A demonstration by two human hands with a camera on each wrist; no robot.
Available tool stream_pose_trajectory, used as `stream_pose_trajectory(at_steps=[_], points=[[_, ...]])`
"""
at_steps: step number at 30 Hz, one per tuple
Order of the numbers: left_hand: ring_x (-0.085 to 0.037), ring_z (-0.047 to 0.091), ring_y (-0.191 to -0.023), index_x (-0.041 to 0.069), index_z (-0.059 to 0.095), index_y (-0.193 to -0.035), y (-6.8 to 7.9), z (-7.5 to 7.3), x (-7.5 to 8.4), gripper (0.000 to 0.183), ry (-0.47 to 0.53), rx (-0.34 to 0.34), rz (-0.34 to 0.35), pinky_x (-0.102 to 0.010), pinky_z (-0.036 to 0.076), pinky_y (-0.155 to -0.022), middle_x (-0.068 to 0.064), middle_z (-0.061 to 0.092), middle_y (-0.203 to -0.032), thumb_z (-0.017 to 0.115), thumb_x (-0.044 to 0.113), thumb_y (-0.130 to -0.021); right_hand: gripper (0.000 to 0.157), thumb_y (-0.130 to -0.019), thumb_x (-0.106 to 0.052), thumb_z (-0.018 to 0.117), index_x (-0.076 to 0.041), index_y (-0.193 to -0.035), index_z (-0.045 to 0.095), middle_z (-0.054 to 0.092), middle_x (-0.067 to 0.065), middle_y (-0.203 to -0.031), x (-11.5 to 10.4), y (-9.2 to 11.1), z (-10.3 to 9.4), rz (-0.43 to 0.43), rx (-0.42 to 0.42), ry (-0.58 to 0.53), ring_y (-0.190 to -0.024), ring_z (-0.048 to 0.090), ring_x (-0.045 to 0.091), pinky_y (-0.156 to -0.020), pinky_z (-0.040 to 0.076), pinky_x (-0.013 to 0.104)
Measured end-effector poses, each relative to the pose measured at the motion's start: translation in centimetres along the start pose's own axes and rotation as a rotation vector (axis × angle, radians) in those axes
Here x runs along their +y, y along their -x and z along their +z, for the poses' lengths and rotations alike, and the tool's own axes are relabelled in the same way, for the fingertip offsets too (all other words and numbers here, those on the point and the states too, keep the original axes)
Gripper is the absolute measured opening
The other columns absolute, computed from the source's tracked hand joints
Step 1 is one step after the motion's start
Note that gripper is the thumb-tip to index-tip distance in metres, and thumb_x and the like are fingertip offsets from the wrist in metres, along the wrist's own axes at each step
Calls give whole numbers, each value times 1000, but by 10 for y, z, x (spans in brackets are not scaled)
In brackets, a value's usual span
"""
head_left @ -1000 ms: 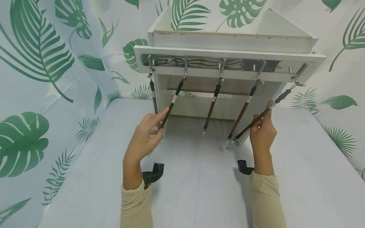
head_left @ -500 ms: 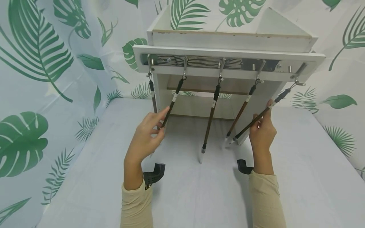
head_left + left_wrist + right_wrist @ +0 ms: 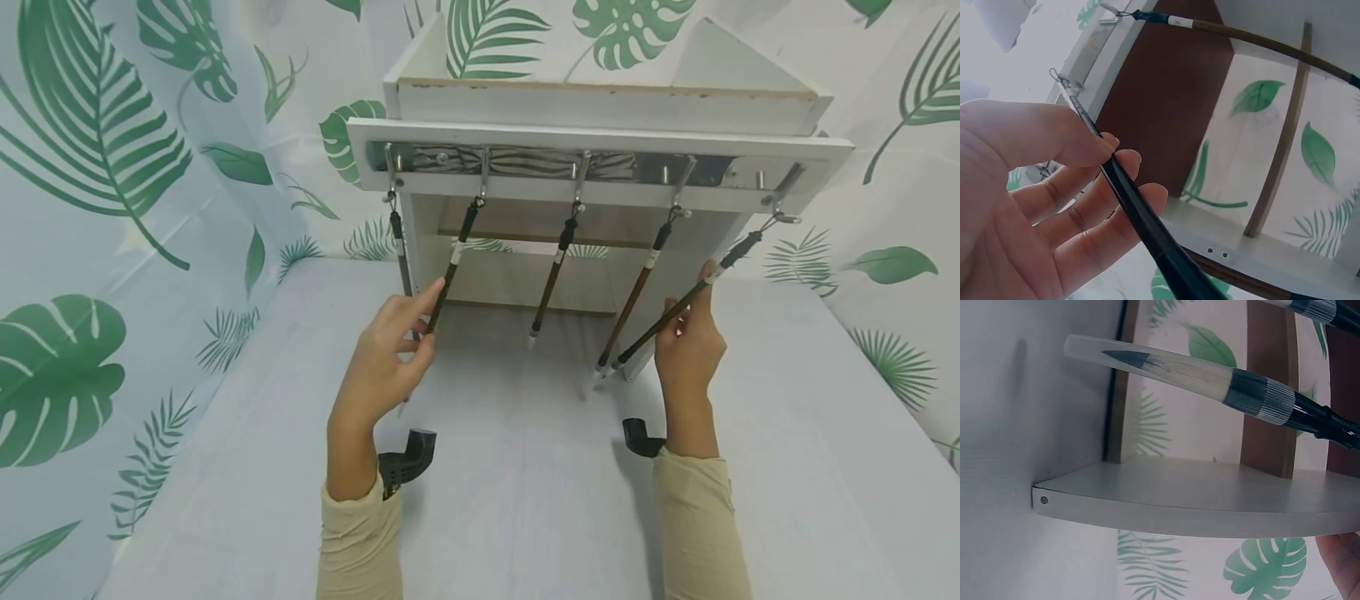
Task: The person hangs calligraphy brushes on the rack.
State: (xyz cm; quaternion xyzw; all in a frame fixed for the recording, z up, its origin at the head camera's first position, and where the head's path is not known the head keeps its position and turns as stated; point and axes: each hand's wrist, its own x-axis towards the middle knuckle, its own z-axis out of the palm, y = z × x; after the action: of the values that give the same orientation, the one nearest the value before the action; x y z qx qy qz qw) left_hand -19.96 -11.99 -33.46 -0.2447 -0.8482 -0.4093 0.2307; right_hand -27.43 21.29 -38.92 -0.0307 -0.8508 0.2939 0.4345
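My left hand [image 3: 378, 358] pinches the second calligraphy brush from the left [image 3: 448, 283] between thumb and fingers; its loop hangs on a hook. The left wrist view shows the thumb [image 3: 1088, 147] against its dark handle [image 3: 1141, 215]. At the far right, my right hand [image 3: 690, 342] holds the last brush [image 3: 663, 325] tilted outward, also looped on its hook. In between, a middle brush [image 3: 552, 283] and a fourth brush [image 3: 636, 296] hang free. A leftmost brush [image 3: 402, 258] passes behind my left fingers. A clear cap covers dark-tipped bristles [image 3: 1125, 358] in the right wrist view.
A white hook rail [image 3: 600, 137] with metal hooks runs across the front of a white shelf unit [image 3: 517, 104]. The unit stands on a pale surface [image 3: 517, 483] before a leaf-print backdrop [image 3: 232, 208]. Its side panel [image 3: 1179, 494] runs beneath a brush in the right wrist view.
The middle brush swings toward me and then back toward the shelf unit. The fourth brush sways slightly. Both hands keep their hold almost in place.
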Motion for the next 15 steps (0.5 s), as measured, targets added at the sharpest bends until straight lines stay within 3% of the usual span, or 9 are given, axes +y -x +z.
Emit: stream_pose_trajectory(at_steps=[9, 15], points=[[-18, 57, -83, 11, 47, -134, 2, -4, 1, 60, -15, 42, 0, -25, 56, -67, -14, 53, -105, 52, -12, -79, 52, -94, -9, 48, -15, -143, 31, 63, 25, -106, 4, 0, 3, -33, 6, 5, -84, 64, 43, -67, 54, 51], [-18, 56, -84, 12, 48, -133, 2, -3, 1, 60, -28, 56, -3, -24, 56, -66, -13, 53, -104, 52, -12, -79, 53, -93, -9, 48, -16, -143, 31, 63, 24, -106, 1, 0, 1, 7, -7, 6, -86, 63, 43, -69, 54, 51]])
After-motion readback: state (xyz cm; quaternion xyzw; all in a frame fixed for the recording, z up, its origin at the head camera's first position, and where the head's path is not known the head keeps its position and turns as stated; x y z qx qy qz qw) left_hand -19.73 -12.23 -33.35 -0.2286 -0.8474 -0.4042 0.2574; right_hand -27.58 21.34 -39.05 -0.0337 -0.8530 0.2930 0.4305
